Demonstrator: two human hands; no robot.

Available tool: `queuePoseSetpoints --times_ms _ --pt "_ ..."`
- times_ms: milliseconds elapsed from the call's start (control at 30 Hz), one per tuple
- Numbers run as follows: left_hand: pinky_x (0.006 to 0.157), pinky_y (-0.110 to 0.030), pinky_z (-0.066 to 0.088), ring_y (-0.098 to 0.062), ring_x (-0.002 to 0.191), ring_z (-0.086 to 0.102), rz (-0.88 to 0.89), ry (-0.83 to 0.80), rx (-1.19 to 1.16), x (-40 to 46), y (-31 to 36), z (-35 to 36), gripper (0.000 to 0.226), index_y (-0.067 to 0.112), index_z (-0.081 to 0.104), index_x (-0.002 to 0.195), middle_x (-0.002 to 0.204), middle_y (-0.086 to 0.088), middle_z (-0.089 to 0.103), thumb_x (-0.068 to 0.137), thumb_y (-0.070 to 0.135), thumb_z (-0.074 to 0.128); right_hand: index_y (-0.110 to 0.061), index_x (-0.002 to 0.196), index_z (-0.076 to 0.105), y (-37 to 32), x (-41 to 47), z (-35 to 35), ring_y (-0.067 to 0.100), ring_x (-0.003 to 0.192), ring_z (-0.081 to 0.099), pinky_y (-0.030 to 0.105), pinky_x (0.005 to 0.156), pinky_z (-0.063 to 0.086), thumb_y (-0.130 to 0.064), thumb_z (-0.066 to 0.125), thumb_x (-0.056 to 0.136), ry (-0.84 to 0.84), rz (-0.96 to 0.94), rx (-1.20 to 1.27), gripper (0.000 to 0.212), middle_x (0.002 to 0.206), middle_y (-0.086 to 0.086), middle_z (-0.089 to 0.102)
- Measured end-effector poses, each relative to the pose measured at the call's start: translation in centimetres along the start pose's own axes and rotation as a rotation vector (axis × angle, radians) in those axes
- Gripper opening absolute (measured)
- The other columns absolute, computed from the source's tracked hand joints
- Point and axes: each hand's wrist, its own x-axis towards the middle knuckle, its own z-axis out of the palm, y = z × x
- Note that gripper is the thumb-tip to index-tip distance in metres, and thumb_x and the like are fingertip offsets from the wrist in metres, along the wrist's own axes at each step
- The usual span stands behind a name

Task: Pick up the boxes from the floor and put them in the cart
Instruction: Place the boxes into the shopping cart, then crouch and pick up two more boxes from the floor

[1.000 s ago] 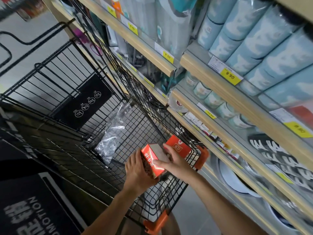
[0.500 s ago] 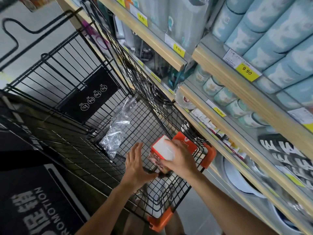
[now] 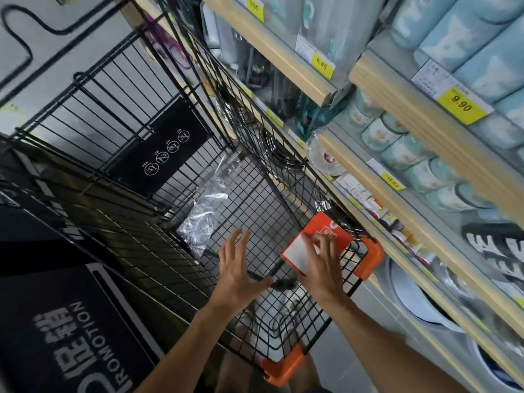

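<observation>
Red and white box (image 3: 312, 245), tilted, lower right of frame, inside the black wire cart (image 3: 158, 222), near its orange-cornered end

Two bare forearms, hands (image 3: 236, 268) bare; no sleeves, no gloves visible.

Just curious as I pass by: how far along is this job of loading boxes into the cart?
Done: none seen lying loose in the cart. In hand: the right hand holds a red and white box inside the cart; the left hand is open beside it. Left: letting go. The floor boxes aren't in view.
</observation>
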Motion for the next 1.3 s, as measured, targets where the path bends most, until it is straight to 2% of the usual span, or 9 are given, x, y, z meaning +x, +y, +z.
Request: queuePoseSetpoints --times_ms 100,367,667,767,833,900,967,1133,1300 --pt "0.114 -0.049 0.018 -0.011 0.142 0.003 0.000 0.004 -0.003 0.1 0.0 0.3 0.110 0.031 0.015 0.156 0.159 0.010 0.004 0.072 0.038 0.086 -0.027 0.150 0.042 0.2 0.2 1.0 0.025 0.125 0.039 0.040 0.098 0.044 -0.055 0.095 0.049 -0.009 0.055 -0.056 0.118 0.146 0.007 0.042" --pt "0.115 -0.056 0.020 -0.014 0.147 -0.001 0.012 -0.036 -0.018 -0.2 0.7 -0.3 0.107 0.033 0.013 0.155 0.161 0.010 0.000 0.073 0.040 0.081 -0.024 0.153 0.036 0.6 -0.3 0.7 0.030 0.143 0.021 0.051 0.113 0.038 -0.031 0.098 0.054 -0.056 0.026 0.059 0.118 0.156 0.006 0.030" --pt "0.123 -0.048 0.016 -0.010 0.145 0.014 0.149 -0.062 0.103 -0.3 6.4 -6.7 0.094 0.031 0.021 0.154 0.158 0.016 0.014 0.081 0.036 0.078 -0.023 0.155 0.034 -0.4 -0.5 -10.6 0.028 0.152 0.014 0.053 0.122 0.026 -0.026 0.085 0.079 -0.087 -0.088 0.271 0.092 0.163 0.000 0.025" --pt "0.122 -0.054 0.021 -0.016 0.148 0.017 0.244 -0.068 0.230 -0.6 9.2 -10.3 0.081 0.034 0.028 0.151 0.159 0.009 0.024 0.084 0.041 0.073 -0.015 0.144 0.052 -1.4 -0.9 -15.6 0.017 0.140 0.033 0.040 0.117 0.037 -0.013 0.081 0.082 0.022 -0.241 0.320 0.069 0.150 0.001 0.044" --pt "0.123 -0.054 0.015 -0.016 0.149 0.013 0.319 -0.067 0.333 -1.2 11.3 -12.6 0.074 0.036 0.030 0.151 0.161 0.010 0.024 0.088 0.045 0.068 -0.016 0.144 0.053 -2.4 -1.5 -18.7 0.011 0.139 0.035 0.022 0.117 0.030 -0.010 0.078 0.085 0.061 -0.285 0.349 0.064 0.149 -0.002 0.045" --pt "0.125 -0.050 0.006 -0.015 0.151 0.009 0.362 -0.051 0.419 -2.0 13.4 -14.9 0.071 0.036 0.031 0.152 0.162 0.012 0.022 0.091 0.045 0.065 -0.019 0.145 0.053 -3.2 -2.2 -21.4 0.009 0.140 0.037 0.018 0.115 0.026 -0.013 0.075 0.088 0.118 -0.321 0.358 0.061 0.149 -0.004 0.046" --pt "0.125 -0.045 0.002 -0.011 0.150 0.006 0.426 -0.014 0.462 -2.9 15.1 -16.9 0.068 0.036 0.032 0.152 0.162 0.013 0.022 0.092 0.045 0.064 -0.020 0.144 0.054 -3.8 -2.9 -23.9 0.012 0.138 0.040 0.028 0.117 0.035 -0.021 0.074 0.091 0.180 -0.379 0.361 0.056 0.147 -0.002 0.049" --pt "0.124 -0.044 0.009 -0.009 0.146 0.013 0.629 0.075 0.509 -3.6 18.0 -20.6 0.065 0.035 0.039 0.149 0.158 0.011 0.032 0.090 0.045 0.065 -0.018 0.144 0.055 -4.8 -5.1 -29.7 0.009 0.134 0.042 0.018 0.109 0.034 -0.032 0.070 0.094 0.309 -0.478 0.276 0.054 0.145 -0.005 0.049" --pt "0.122 -0.048 0.018 -0.013 0.146 0.017 0.752 0.125 0.519 -3.6 20.3 -22.2 0.064 0.037 0.038 0.148 0.157 0.008 0.035 0.089 0.058 0.053 -0.024 0.143 0.054 -5.8 -7.7 -33.2 0.009 0.136 0.041 0.030 0.113 0.037 -0.054 0.055 0.098 0.407 -0.431 0.159 0.054 0.144 -0.009 0.051"
